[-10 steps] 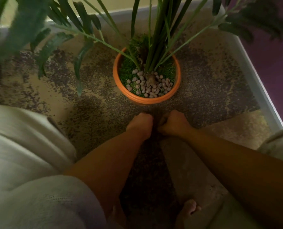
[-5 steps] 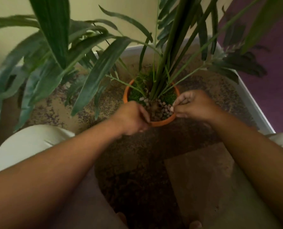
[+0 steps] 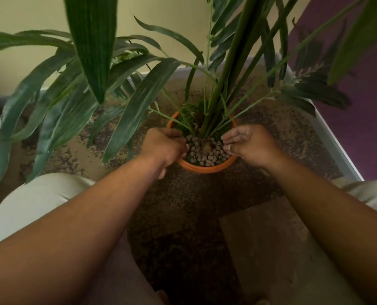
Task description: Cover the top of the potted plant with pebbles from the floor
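An orange pot [image 3: 205, 169] stands on the speckled floor and holds a tall plant [image 3: 218, 102] with long green leaves. Pale pebbles [image 3: 205, 153] cover the near half of the pot's top; green grass-like filling [image 3: 188, 118] shows behind the stems. My left hand [image 3: 163, 146] hovers over the pot's left rim, fingers curled into a fist, its contents hidden. At the right rim my right hand [image 3: 251, 143] is loosely cupped, fingers apart and turned toward the pebbles.
Long leaves [image 3: 134, 111] hang over the floor left of the pot. A white skirting [image 3: 328, 137] and a purple wall [image 3: 363, 102] close the right side, a yellow wall the back. My knees in light trousers [image 3: 40, 201] flank the floor.
Both hands rose from the floor in front of the pot to its rim. The right hand's pinched fingers have loosened. More pebbles lie in the pot than a second ago.
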Available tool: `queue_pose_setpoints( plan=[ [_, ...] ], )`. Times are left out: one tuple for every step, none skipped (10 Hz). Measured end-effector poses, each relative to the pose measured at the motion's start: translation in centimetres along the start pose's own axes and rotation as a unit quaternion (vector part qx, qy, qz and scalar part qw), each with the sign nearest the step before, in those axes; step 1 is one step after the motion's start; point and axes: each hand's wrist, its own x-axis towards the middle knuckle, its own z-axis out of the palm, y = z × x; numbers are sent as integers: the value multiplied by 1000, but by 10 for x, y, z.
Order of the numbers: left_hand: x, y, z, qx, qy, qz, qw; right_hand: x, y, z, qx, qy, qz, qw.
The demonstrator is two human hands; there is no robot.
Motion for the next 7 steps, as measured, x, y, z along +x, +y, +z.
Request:
queue_pose_setpoints(
  plan=[
    [-1,0,0,2,-24,-5,1000,-1,-1,-3,22,1,8,1000],
    [-2,-2,0,26,-22,7,999,0,0,-4,30,0,8,1000],
    [1,-4,1,59,-6,38,997,-1,2,-3,31,4,4,1000],
    [0,-6,3,86,3,71,994,-3,3,-2,1,22,-8,1000],
    [-4,-6,4,126,11,100,987,-3,0,-5,-37,25,-15,999],
    [-23,-10,3,222,5,124,967,-18,-6,-4,-33,-24,-4,999],
    [-51,-1,4,306,2,136,942,-38,-20,-8,-91,-12,6,996]
  ],
)
